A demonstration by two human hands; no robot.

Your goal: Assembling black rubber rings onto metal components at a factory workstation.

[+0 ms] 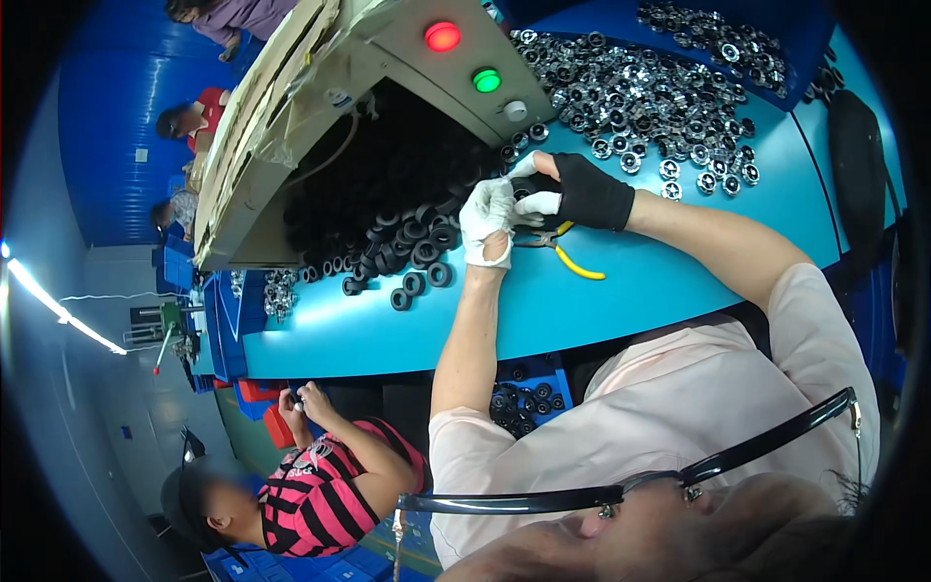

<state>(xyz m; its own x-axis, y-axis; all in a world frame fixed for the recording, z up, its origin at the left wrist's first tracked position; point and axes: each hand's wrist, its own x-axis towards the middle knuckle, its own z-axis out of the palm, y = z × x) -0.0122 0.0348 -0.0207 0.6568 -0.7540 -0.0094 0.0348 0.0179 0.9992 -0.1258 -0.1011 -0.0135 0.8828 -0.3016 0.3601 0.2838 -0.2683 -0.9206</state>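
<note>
Over the turquoise table, my two hands meet on a small dark wheel (524,188), mostly covered by the fingers. My left hand (488,215), in a white glove, is closed on its left side. From the right, my right hand (588,192) grips it with white-covered fingertips, the rest in a black fingerless glove. Just below the hands lie pliers with yellow handles (579,266). Black rubber tyres (415,242) are heaped left of my left hand. A large pile of shiny chrome wheel hubs (630,92) spreads beyond my right hand.
A beige machine housing (402,58) with red and green lights stands over the tyres. Blue bins (766,48) hold more hubs at the far right. Under the table edge sits a blue crate (553,388) of dark wheels. A co-worker in a striped shirt (335,480) sits at left.
</note>
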